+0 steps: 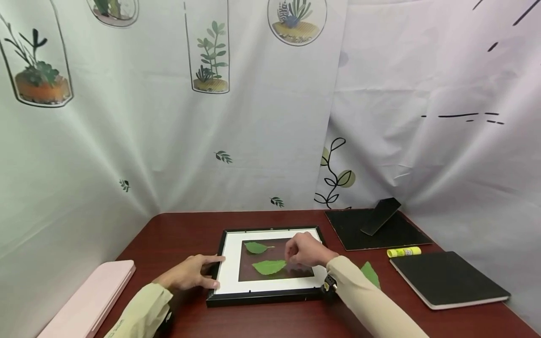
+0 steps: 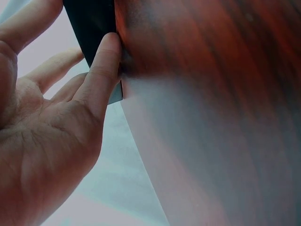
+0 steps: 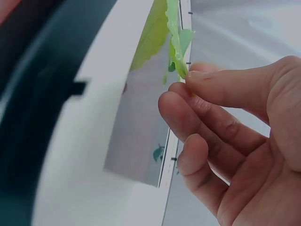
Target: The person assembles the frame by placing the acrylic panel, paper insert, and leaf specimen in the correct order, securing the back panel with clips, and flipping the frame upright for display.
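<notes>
A black picture frame (image 1: 287,295) with a white mat lies on the table, a dark window in its middle. My left hand (image 1: 190,273) rests at its left side, with a finger and the thumb extended onto the border. In the left wrist view a straight finger (image 2: 104,66) touches the frame's black side (image 2: 91,23). Over the window, my right hand (image 1: 307,251) pinches the stem end of a green leaf (image 1: 269,267) between thumb and fingertip; the right wrist view shows this leaf (image 3: 174,40) edge-on. Another leaf (image 1: 256,248) lies above it on the window.
A black backing board (image 1: 348,230) with a raised stand lies at the back right. Nearer are a yellow glue stick (image 1: 403,252), a black notebook (image 1: 450,279) and a leaf (image 1: 370,274) partly behind my right sleeve. A pink case-like object (image 1: 90,295) sits at the left.
</notes>
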`<state>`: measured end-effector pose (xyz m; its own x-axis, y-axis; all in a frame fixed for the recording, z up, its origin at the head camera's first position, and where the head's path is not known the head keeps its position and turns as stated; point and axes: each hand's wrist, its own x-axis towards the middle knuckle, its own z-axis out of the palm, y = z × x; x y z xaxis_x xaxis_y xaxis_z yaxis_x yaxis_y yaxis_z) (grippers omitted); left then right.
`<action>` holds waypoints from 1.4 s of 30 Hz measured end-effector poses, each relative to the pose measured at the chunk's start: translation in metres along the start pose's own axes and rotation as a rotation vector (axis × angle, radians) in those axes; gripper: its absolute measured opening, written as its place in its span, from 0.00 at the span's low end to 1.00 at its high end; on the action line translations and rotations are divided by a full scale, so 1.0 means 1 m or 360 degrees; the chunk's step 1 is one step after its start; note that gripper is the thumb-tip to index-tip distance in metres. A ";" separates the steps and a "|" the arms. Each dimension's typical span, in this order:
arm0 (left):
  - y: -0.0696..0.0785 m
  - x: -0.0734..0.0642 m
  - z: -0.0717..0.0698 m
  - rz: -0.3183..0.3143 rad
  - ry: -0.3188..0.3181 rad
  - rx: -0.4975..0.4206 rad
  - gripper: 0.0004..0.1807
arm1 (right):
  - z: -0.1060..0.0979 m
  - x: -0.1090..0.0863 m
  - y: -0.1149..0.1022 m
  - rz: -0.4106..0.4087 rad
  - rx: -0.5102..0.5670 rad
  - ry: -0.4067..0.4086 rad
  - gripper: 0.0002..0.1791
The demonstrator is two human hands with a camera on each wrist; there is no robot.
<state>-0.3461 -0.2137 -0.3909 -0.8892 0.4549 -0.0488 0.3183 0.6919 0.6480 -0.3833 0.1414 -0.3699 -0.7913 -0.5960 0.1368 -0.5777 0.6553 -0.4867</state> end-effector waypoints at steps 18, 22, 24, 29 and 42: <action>-0.001 0.000 0.000 0.0026 -0.0017 -0.0036 0.42 | 0.013 0.020 -0.008 0.0071 0.0078 0.0030 0.08; -0.001 0.000 0.000 0.0027 -0.0015 -0.0014 0.42 | 0.013 0.020 -0.008 0.0078 0.0053 0.0024 0.08; -0.001 0.000 0.000 0.0018 -0.0013 -0.0018 0.42 | 0.014 0.020 -0.007 0.0084 0.0031 0.0023 0.08; -0.002 -0.001 0.000 0.0025 -0.0021 -0.0047 0.42 | 0.015 0.021 -0.008 0.0077 0.0010 0.0034 0.08; -0.003 -0.002 -0.001 0.0051 -0.0027 -0.0024 0.42 | 0.020 0.026 -0.011 0.0109 -0.0049 0.0041 0.09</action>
<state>-0.3456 -0.2170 -0.3919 -0.8728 0.4864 -0.0408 0.3416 0.6684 0.6607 -0.3937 0.1093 -0.3784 -0.8338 -0.5374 0.1265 -0.5277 0.7083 -0.4689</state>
